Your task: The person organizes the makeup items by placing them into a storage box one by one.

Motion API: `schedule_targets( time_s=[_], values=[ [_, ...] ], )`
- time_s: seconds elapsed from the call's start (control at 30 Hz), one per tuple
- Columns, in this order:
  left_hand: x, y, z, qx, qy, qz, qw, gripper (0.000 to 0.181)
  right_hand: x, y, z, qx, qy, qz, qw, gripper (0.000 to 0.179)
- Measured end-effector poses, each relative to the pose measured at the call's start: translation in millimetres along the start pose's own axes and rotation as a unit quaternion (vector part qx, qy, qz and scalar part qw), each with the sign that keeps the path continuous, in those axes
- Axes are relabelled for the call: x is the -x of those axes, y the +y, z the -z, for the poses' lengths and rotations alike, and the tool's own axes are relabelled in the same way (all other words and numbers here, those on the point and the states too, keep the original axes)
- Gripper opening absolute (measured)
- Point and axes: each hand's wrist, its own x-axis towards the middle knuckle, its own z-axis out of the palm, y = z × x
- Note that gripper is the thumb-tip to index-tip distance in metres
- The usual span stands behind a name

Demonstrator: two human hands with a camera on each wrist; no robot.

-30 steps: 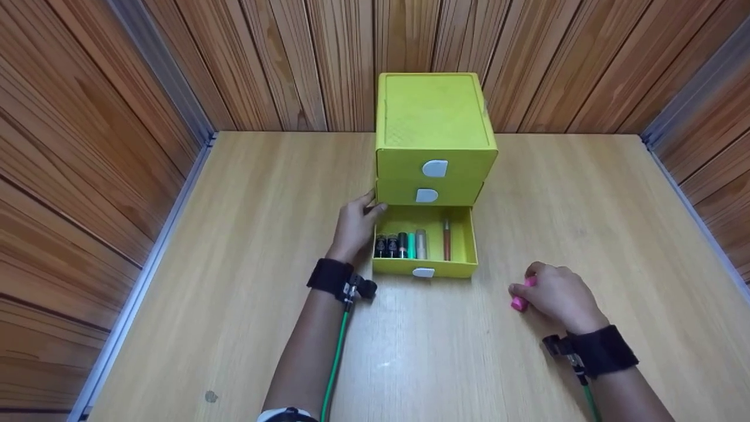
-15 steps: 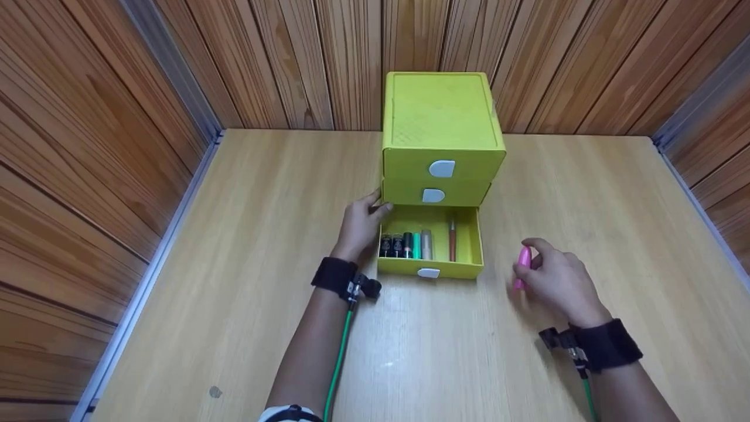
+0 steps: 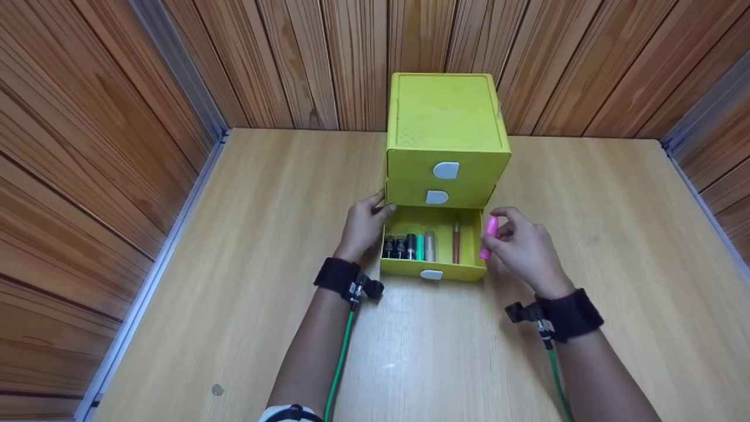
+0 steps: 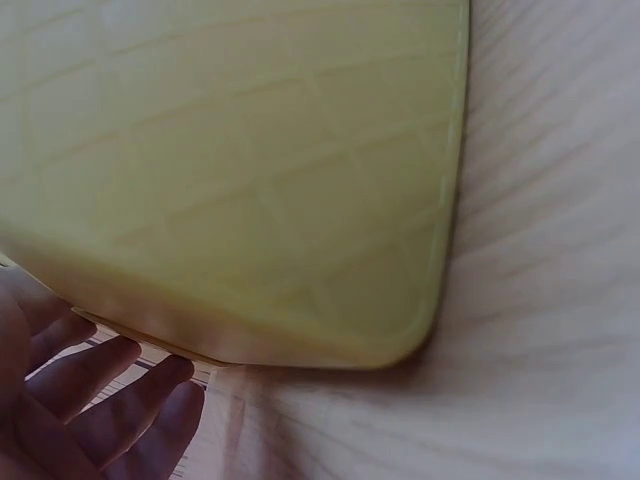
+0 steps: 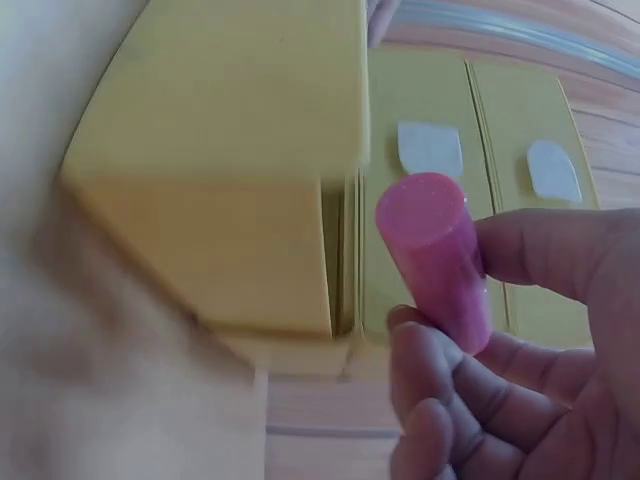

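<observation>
A small pink lip balm tube (image 3: 488,237) is pinched between the thumb and fingers of my right hand (image 3: 527,252), just beside the right wall of the pulled-out bottom drawer (image 3: 433,272). In the right wrist view, the tube's flat round end (image 5: 422,208) faces the camera. My left hand (image 3: 360,228) rests at the left side of the yellow-green drawer unit (image 3: 448,114), its thumb near the drawer's left wall. Its extended fingers (image 4: 95,380) show along the unit's edge in the left wrist view. Dark bottles (image 3: 395,247), a green tube (image 3: 419,247) and a grey tube (image 3: 430,246) stand in the drawer.
A slim brown pencil-like stick (image 3: 456,242) lies at the drawer's right. Two shut drawers with white handles (image 3: 446,170) sit above. Wooden panel walls (image 3: 316,64) border the table (image 3: 281,193) at the back and sides.
My right hand has lifted the pink tube off the table, turned it more upright and carried it left and forward to the drawer. The left hand has stayed at the unit.
</observation>
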Motion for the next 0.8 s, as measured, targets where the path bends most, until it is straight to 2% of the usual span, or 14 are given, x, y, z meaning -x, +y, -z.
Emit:
schedule_targets(
  time_s=[0.13, 0.2, 0.53, 0.8],
  values=[
    [-0.2, 0.3, -0.1, -0.005, 0.001, -0.001, 1.0, 0.058, -13.2, -8, -19, -0.023, 0.005, 0.024, 0.9994, 0.052],
    [0.1, 0.6, -0.2, -0.01, 0.001, -0.006, 0.9999, 0.058, -18.9, -10, -28, -0.018, 0.004, 0.037, 0.9992, 0.052],
    [-0.8, 3.5, -1.1, -0.019, 0.009, -0.019, 0.9996, 0.056, -34.3, -13, -53, 0.069, -0.004, 0.053, 0.9962, 0.047],
    [0.7, 2.0, -0.5, -0.024, 0.008, -0.01, 0.9996, 0.057, -42.3, -14, -64, 0.159, 0.021, 0.118, 0.9799, 0.023]
  ],
)
